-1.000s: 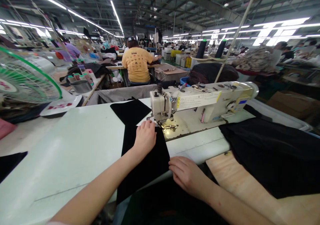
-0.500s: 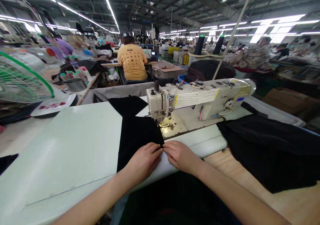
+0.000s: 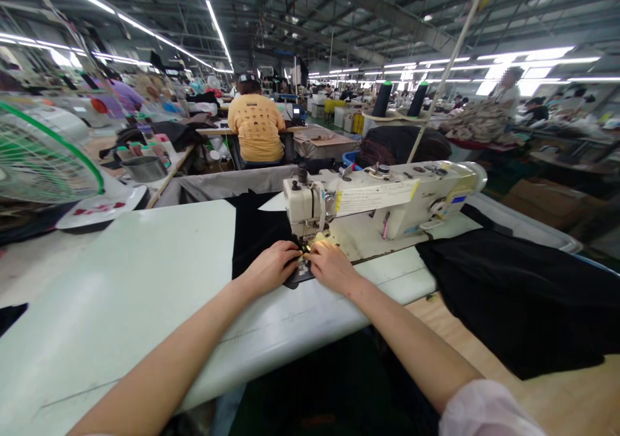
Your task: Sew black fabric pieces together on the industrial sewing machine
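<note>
A cream sewing machine stands on a pale green-white table. A piece of black fabric lies under its needle end and runs back across the table. My left hand rests on the fabric's near edge, fingers curled and pinching it just left of the presser foot. My right hand presses on the same edge right below the needle, fingers bent down onto the cloth. The two hands nearly touch at the fingertips.
A heap of black fabric lies at the right, partly over a wooden board. A green-rimmed fan stands at the far left. A person in a yellow shirt sits with their back turned at another table behind.
Both hands have moved forward from the table's near edge to the needle. The black fabric has been pushed up with them, so little of it lies on the near side.
</note>
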The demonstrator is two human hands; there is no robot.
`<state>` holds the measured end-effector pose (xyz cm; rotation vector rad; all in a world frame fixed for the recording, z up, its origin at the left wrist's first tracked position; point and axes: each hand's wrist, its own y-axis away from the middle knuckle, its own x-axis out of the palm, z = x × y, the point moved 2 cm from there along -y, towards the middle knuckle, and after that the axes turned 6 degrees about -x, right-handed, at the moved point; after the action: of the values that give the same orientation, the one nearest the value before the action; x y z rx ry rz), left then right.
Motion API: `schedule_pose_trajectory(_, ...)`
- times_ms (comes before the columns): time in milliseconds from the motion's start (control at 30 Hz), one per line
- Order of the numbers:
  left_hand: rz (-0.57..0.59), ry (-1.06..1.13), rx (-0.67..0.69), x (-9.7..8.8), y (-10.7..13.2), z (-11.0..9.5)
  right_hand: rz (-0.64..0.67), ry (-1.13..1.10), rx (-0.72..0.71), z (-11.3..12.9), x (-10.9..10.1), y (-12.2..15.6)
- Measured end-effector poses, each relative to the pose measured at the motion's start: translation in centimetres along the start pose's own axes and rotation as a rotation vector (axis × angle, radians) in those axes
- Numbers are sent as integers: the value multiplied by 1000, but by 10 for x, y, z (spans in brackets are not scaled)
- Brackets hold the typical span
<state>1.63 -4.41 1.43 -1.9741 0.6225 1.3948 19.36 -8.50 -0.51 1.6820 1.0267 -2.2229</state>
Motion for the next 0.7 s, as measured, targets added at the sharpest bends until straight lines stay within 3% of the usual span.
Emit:
schedule_pose_trajectory(233,-53,-8,-68,8,-1,16,-92,-47,37,26,4,24)
schedule_pose_trajectory(400,-63,-21,-205,16,12,6,-141,-75,-11,41,2,32)
schedule_pose_trajectory(533,-35,-16,-235,4,24,-3,-179,-140,-58,55,0,24)
schedule_pose_trajectory(600,-58,-31,-283,-5,29,3,-158,-169,-73,65,1,18)
schedule_pose_trajectory(700,-71,-85,-402,-10,36,21,-17,-155,-101,79,7,14)
